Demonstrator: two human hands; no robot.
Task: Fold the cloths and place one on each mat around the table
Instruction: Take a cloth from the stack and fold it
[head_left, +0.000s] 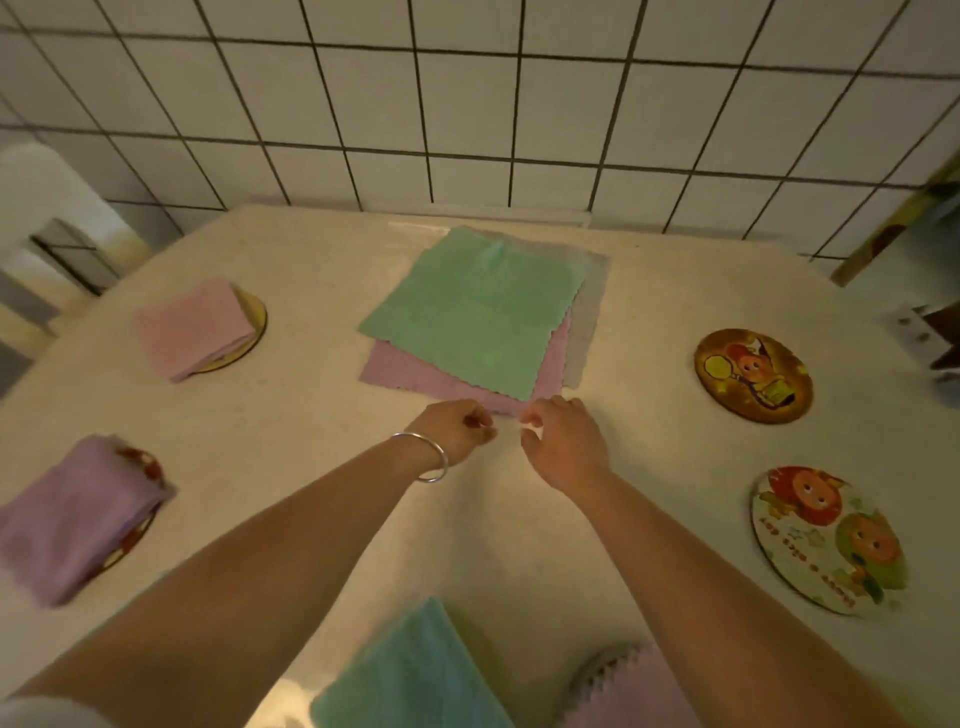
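A flat stack of cloths lies mid-table: a green cloth (478, 306) on top, a pink cloth (410, 371) under it and a grey cloth (589, 312) at the bottom. My left hand (460, 428), wearing a bangle, hovers just before the stack's near corner with curled fingers and nothing visible in them. My right hand (563, 444) is beside it, its fingertips at the pink cloth's near corner; whether they pinch it is unclear. On the right, a brown round mat (753, 376) and a white round mat (826, 540) lie bare.
A folded pink cloth (195, 332) sits on a mat at far left, a folded purple cloth (70, 517) on a mat at near left. A green cloth (410, 675) and a pink one (639, 696) lie at the near edge. A tiled wall (467, 104) backs the table.
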